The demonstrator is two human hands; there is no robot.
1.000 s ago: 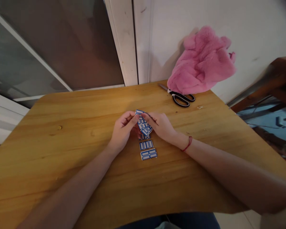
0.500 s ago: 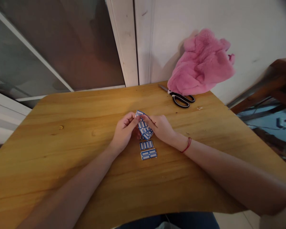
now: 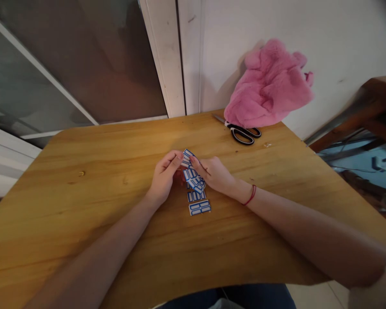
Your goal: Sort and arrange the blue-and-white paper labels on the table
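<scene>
Several white label stickers with blue borders, cut into small sheets [image 3: 193, 179], are fanned out between my hands above the table. My right hand [image 3: 214, 171] grips this bunch, its thumb pressed on the front. With thumb and fingers pinched together, my left hand [image 3: 165, 174] holds the upper left edge of the top label sheet [image 3: 187, 157]. Beneath them, nearer to me, a label piece [image 3: 196, 196] and another label piece [image 3: 200, 207] lie on the wooden table [image 3: 131, 249] one below the other. The fingertips behind the sheets are partly hidden.
Black-handled scissors [image 3: 242, 134] lie at the back right, their blade pointing left. A pink plush cloth [image 3: 272, 88] rests beside them against the wall. A small yellowish ring-like object [image 3: 81, 174] is on the left of the table, and white scraps [image 3: 268, 145] are at the right.
My left hand has shifted slightly left, and the top label sheet now stands more apart from the others. The bunch in my right hand has fanned out and dropped a little.
</scene>
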